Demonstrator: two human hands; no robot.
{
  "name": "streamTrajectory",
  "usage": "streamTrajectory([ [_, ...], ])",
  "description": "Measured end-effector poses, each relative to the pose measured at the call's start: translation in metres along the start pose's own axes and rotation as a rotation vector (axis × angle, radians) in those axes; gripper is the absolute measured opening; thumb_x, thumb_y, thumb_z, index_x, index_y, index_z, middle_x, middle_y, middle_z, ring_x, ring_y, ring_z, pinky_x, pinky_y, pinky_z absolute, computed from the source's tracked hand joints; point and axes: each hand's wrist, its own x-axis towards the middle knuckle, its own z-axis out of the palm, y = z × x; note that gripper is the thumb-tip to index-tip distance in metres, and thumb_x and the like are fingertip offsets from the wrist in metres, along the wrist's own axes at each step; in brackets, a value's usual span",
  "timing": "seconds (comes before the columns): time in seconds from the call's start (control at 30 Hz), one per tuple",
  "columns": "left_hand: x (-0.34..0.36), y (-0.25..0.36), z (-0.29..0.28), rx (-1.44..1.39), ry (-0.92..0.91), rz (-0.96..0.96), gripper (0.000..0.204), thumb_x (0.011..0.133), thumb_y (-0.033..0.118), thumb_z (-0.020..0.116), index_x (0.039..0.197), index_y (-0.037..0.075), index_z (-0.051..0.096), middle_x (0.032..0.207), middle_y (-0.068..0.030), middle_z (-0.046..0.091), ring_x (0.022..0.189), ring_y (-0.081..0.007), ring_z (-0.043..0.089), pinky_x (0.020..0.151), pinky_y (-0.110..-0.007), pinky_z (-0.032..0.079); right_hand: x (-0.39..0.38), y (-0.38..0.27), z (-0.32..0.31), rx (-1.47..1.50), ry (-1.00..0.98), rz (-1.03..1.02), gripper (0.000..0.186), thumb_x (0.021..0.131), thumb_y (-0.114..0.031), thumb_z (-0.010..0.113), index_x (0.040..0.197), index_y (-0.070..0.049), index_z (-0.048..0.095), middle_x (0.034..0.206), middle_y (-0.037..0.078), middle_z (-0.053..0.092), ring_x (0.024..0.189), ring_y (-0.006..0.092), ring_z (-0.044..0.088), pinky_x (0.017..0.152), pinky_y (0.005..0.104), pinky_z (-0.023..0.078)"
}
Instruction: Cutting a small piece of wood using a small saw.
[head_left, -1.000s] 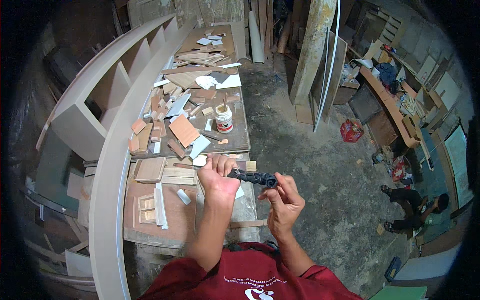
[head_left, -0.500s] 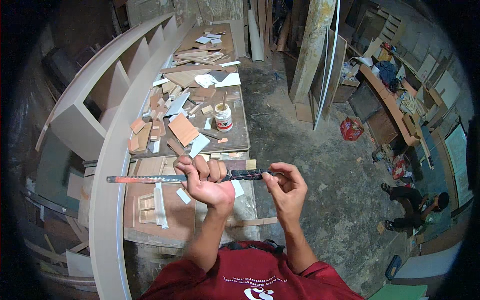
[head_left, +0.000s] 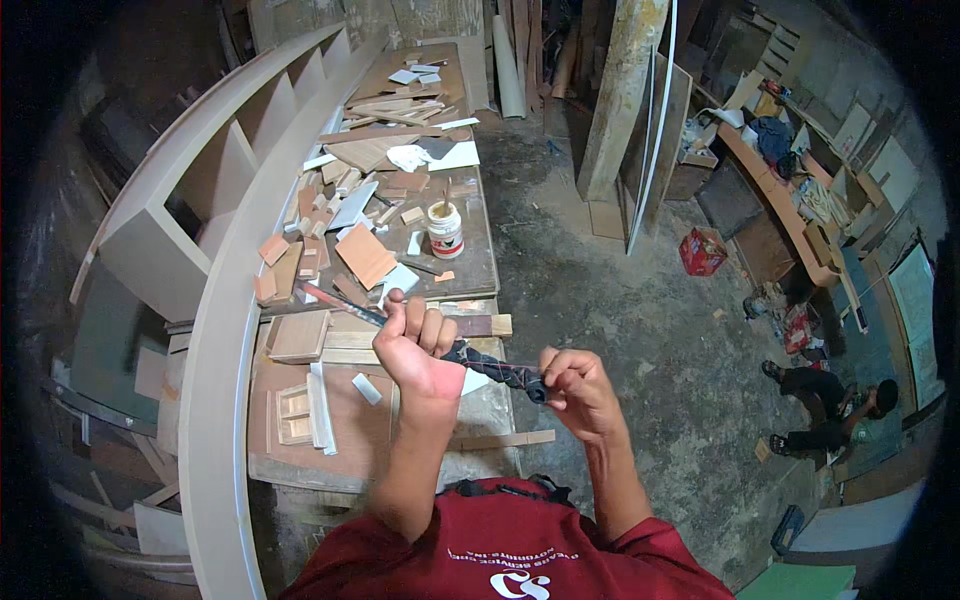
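Observation:
My left hand is closed around a long narrow blade with a reddish far end. Its black wrapped handle sticks out to the right and slants down toward me. A thin reddish thread runs along this wrapping toward my right hand. The fingers of that hand are pinched together beside the handle's rounded end, apparently on the thread. Both hands are raised above the near part of the workbench.
Wood offcuts and an open white jar with a stick in it lie on the workbench. A long shelf unit borders the left. A post and a seated person are to the right.
The blade has tilted: its reddish end rose and the handle end dropped. My right hand has moved down and slightly right, and the thread now stands out from the wrapping.

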Motion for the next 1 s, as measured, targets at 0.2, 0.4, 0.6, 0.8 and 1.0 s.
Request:
streamTrajectory([
  [0.2,0.005,-0.011,-0.005,-0.238,0.136,-0.130,0.011,0.094,0.012,0.040,0.086,0.008,0.048,0.053,0.0053,0.021,0.041,-0.0065,0.015,0.038,-0.022,0.016,-0.012,0.040,0.010,0.555,0.085,0.062,0.035,0.090,-0.045,0.053,0.083,-0.011,0.056,0.076,-0.003,0.047,0.057,0.0053,0.041,0.060,0.0228,0.031],
  [0.4,0.011,-0.019,-0.019,-0.498,0.387,-0.254,0.014,0.092,0.005,0.037,0.080,0.007,0.044,0.050,0.0062,0.020,0.040,-0.0062,0.015,0.037,-0.021,0.015,-0.006,0.062,0.026,0.906,0.183,0.201,0.038,0.093,-0.046,0.045,0.079,-0.012,0.055,0.065,-0.005,0.043,0.064,0.0053,0.042,0.056,0.0231,0.027],
  [0.6,0.021,-0.013,-0.016,-0.555,0.532,-0.297,0.026,0.096,0.013,0.037,0.071,0.009,0.040,0.050,0.0050,0.020,0.039,-0.0073,0.015,0.037,-0.021,0.016,-0.008,0.054,0.031,0.555,0.268,-0.006,0.010,0.089,-0.011,0.050,0.097,-0.006,0.053,0.081,0.002,0.049,0.068,0.0123,0.041,0.063,0.0255,0.034],
  [0.8,0.023,-0.013,-0.014,-0.562,0.579,-0.262,0.022,0.096,0.013,0.037,0.074,0.009,0.043,0.050,0.0053,0.021,0.039,-0.0069,0.015,0.036,-0.021,0.016,-0.004,0.044,0.046,0.443,0.394,-0.079,0.008,0.086,-0.001,0.052,0.093,-0.004,0.054,0.073,0.003,0.046,0.066,0.0103,0.041,0.057,0.0228,0.033],
  [1.0,0.018,-0.013,-0.014,-0.494,0.512,-0.250,0.021,0.095,0.014,0.039,0.075,0.009,0.043,0.050,0.0051,0.021,0.039,-0.0073,0.015,0.036,-0.022,0.016,0.000,0.050,0.020,0.074,0.321,0.162,0.013,0.088,-0.001,0.051,0.098,0.003,0.059,0.070,0.001,0.050,0.058,0.0058,0.040,0.048,0.0197,0.029],
])
